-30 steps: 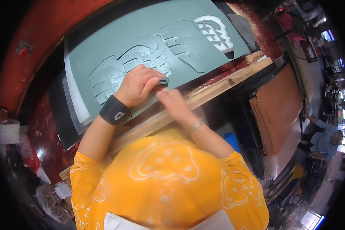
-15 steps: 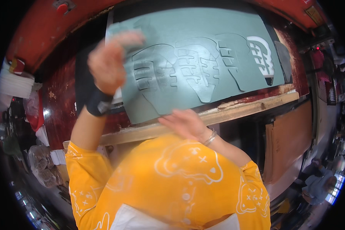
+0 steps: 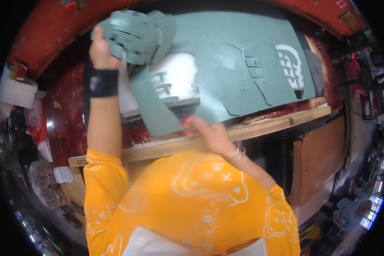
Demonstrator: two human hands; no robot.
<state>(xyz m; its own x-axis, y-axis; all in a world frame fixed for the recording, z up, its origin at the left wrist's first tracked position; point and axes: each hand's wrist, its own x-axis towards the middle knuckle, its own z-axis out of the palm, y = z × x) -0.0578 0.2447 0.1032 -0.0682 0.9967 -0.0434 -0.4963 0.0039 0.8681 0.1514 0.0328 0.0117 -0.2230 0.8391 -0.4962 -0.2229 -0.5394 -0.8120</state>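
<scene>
My left hand, with a black wristband, is closed around the edge of a cut green sheet piece that has slots in it. It is held up over the far left corner of the large green sheet; more green material overlaps behind it, blurred. Below it the sheet has an opening showing white. My right hand, with bangles at its wrist, is at the sheet's near edge, fingers curled together; what they grip, if anything, is hidden. Slotted outlines mark the sheet's middle.
A wooden rail runs along the table's near edge. The red machine frame with a red button borders the far side. White sheets are stacked at left, brown cardboard leans at right. A person is far off right.
My left hand has gone from blurred and empty-looking to gripping green pieces at far left. A white opening has appeared where the leftmost cut shape lay. My right fingers have curled in.
</scene>
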